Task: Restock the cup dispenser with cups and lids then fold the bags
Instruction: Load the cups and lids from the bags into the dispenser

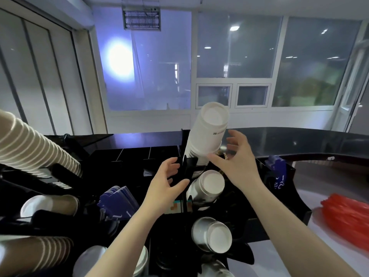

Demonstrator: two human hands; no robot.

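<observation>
1. Over the black dispenser point(283, 226), both my hands are raised with fingers spread and relaxed, grasping nothing.
2. My left hand point(166, 186) hovers just left of a black divider, palm turned toward the cups.
3. My right hand point(237, 158) is beside the white stack point(207, 132), its thumb touching or nearly touching the stack's lower edge; I cannot tell which.
4. That stack stands tilted in a far slot, bottoms up, rising above the counter point(299, 138).
5. Nearer slots hold two shorter stacks point(209, 186) and point(213, 234), bottoms also facing me.
6. Brown striped cups point(36, 150) lean at far left; blue sleeves point(117, 202) sit beside my left forearm.
7. Red straws point(347, 214) lie at right on the pale surface.
</observation>
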